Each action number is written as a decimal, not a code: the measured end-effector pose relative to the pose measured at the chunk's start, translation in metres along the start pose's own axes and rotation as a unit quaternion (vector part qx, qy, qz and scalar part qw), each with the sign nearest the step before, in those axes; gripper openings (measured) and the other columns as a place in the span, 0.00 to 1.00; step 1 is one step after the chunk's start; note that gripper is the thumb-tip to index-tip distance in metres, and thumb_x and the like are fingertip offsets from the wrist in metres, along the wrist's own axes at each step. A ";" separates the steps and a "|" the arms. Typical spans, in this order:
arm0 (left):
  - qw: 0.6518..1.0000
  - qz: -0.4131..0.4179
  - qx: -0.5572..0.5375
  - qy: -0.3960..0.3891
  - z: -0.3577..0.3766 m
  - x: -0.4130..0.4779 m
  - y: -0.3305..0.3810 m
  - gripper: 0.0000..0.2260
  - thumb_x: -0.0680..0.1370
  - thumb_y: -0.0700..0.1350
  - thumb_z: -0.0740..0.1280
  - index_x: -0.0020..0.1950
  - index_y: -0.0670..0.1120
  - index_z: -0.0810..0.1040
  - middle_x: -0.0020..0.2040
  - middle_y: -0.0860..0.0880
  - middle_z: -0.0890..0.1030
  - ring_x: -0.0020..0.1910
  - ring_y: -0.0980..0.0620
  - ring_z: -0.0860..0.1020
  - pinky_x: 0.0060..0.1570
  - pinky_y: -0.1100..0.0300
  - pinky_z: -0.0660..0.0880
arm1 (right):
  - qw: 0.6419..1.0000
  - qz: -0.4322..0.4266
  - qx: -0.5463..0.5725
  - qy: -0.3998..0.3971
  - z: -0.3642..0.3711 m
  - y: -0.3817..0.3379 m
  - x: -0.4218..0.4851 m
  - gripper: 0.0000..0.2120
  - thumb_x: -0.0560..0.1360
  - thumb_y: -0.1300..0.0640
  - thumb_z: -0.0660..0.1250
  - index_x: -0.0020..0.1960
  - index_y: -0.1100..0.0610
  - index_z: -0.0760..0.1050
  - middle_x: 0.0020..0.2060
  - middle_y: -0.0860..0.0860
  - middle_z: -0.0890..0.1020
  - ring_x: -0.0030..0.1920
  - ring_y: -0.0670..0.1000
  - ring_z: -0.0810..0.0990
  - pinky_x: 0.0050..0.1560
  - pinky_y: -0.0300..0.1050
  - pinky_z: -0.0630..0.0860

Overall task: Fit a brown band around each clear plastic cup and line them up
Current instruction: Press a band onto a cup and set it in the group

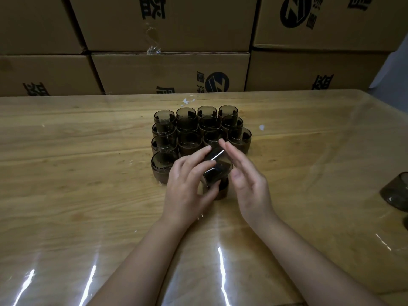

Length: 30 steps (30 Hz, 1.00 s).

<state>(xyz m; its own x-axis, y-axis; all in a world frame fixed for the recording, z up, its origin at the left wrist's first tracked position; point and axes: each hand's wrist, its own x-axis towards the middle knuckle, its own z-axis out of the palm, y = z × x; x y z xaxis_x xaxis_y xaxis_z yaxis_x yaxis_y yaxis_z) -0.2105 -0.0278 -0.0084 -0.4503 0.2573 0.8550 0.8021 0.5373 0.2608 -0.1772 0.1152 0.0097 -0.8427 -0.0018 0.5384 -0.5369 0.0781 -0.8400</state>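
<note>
Smoky clear plastic shows between the fingertips: the cup (217, 165) is held tilted just above the table, caught between both hands. The left hand (188, 188) grips it, fingers curled over the top and left side with the thumb tucked under near the front. The right hand (246, 175) lies flat against the cup's right side, fingers straight and pressed together, pointing away from the person. A brown band (222, 191) shows beneath the cup, between the two palms; whether it is fully seated I cannot tell.

Just beyond the fingertips stands the block of finished cups (199, 131), each with a brown band around its lower half, upright and touching. Three rows of four run across, and a single cup (163, 167) starts a fourth row at the near left, just beside the left hand.

All of this rests on a wooden table (66, 195) under a glossy clear cover. At the right edge, well apart, a dark cup (396, 191) is cut off by the frame. Printed cardboard boxes (172, 71) are stacked behind the table.
</note>
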 end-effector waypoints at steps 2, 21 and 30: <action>1.000 0.027 -0.008 -0.008 0.000 0.001 0.002 0.23 0.71 0.42 0.74 0.62 0.47 0.69 0.68 0.48 0.70 0.57 0.41 0.77 0.59 0.51 0.71 | 1.000 0.004 0.001 0.002 -0.001 -0.001 0.001 0.21 0.79 0.47 0.57 0.70 0.50 0.67 0.69 0.46 0.73 0.71 0.46 0.69 0.68 0.39 0.67; 0.996 -0.067 -0.004 0.062 -0.006 0.000 -0.005 0.22 0.72 0.43 0.72 0.62 0.46 0.68 0.68 0.45 0.72 0.66 0.51 0.71 0.64 0.49 0.69 | 1.000 0.000 0.003 -0.005 0.008 -0.002 -0.005 0.23 0.79 0.40 0.57 0.69 0.50 0.68 0.67 0.42 0.75 0.68 0.44 0.72 0.64 0.35 0.69; 1.000 0.029 0.007 -0.009 -0.001 0.001 0.004 0.25 0.71 0.43 0.76 0.63 0.46 0.67 0.68 0.47 0.69 0.55 0.39 0.78 0.55 0.47 0.74 | 1.000 0.015 -0.025 0.006 -0.001 -0.004 0.000 0.21 0.79 0.48 0.55 0.70 0.52 0.67 0.68 0.45 0.73 0.70 0.44 0.70 0.66 0.35 0.67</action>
<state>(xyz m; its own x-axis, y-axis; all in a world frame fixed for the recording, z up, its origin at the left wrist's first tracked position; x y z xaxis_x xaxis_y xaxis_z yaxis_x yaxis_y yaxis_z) -0.2069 -0.0264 -0.0057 -0.4099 0.3037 0.8601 0.8222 0.5312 0.2043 -0.1752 0.1157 0.0127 -0.8575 0.0134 0.5143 -0.5087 0.1278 -0.8514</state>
